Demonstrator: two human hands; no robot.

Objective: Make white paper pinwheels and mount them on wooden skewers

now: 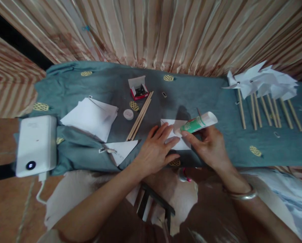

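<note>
My left hand [157, 146] lies with its fingers spread over a small square of white paper [183, 145], pressing it against the cloth. In my right hand [211, 145] is a glue stick [198, 123] with a green and white label, held tilted. Its lower end is down at the paper near my left fingertips; whether it touches cannot be made out. Something thin and dark sticks up behind the glue stick. A round white cap [128, 114] sits to the left, beside several thin wooden sticks [140, 116].
A stack of white paper [91, 116] and a cut paper piece [123, 150] lie left. Behind them stands an open red box [139, 90] of small dark pieces. Several paper pinwheels [264, 82] on sticks lie right. A white power bank [36, 145] with a cable rests at the left edge.
</note>
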